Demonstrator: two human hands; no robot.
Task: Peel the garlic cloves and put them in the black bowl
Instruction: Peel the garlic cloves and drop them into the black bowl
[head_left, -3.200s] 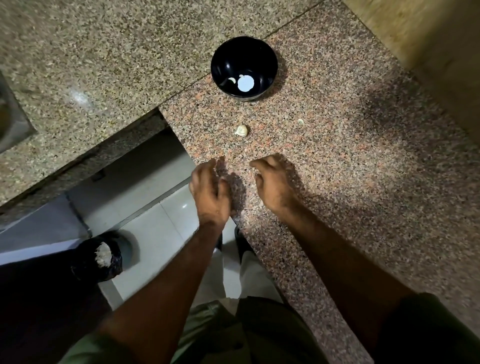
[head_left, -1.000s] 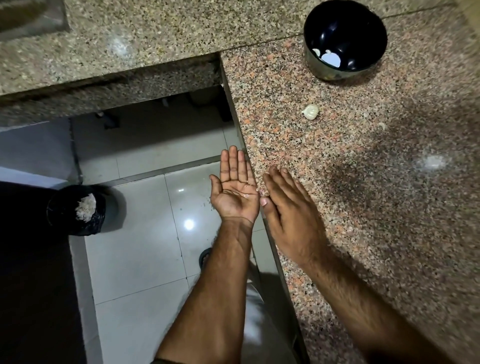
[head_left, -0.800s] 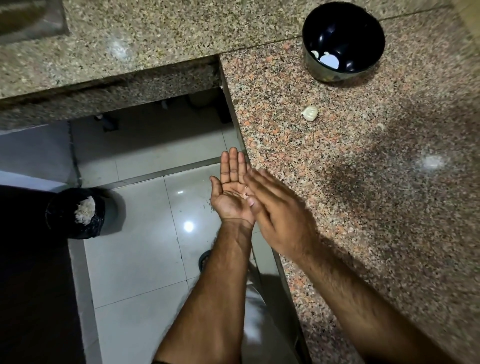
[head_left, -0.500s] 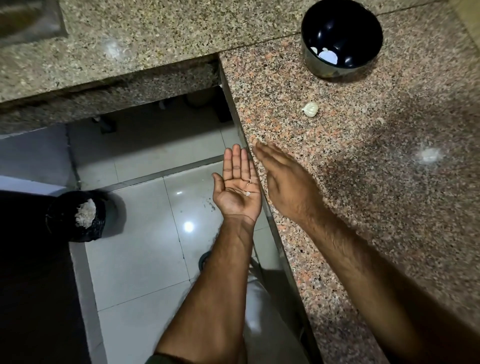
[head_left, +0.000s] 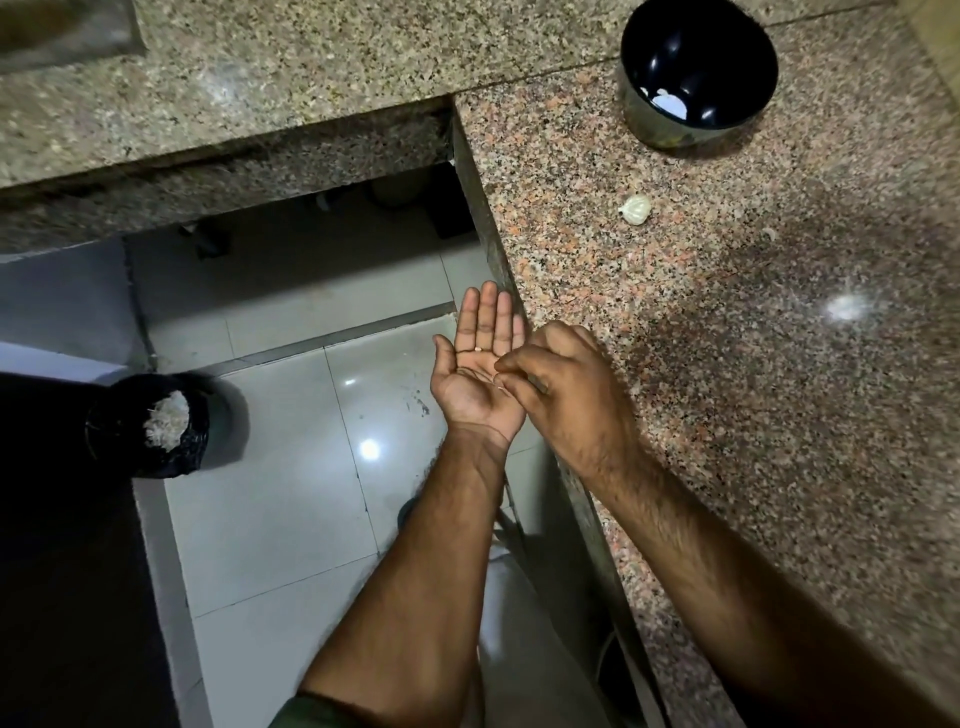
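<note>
Two hands meet at the near left edge of the tabletop. Your left hand lies flat, palm up, fingers straight, held out over the floor just beside the edge, with a pale scrap on the palm. Your right hand is beside it, fingers curled, fingertips at the left palm; it seems to pinch or pick at a bit of skin there, though what it holds is too small to make out.

One unpeeled clove sits on the tabletop, far and to the right of both hands, well apart from them. Your right hand is the nearer one. The clove looks rounded, and its long axis cannot be told from here. Beyond it, farther and slightly right, stands the bowl, with a few pale pieces at its bottom; its near wall hides part of the inside, so they cannot be counted.

Down on the floor to the far left stands a bin lined in black, with pale peelings in it. Your next reach probably goes forward and right, to the clove.
</note>
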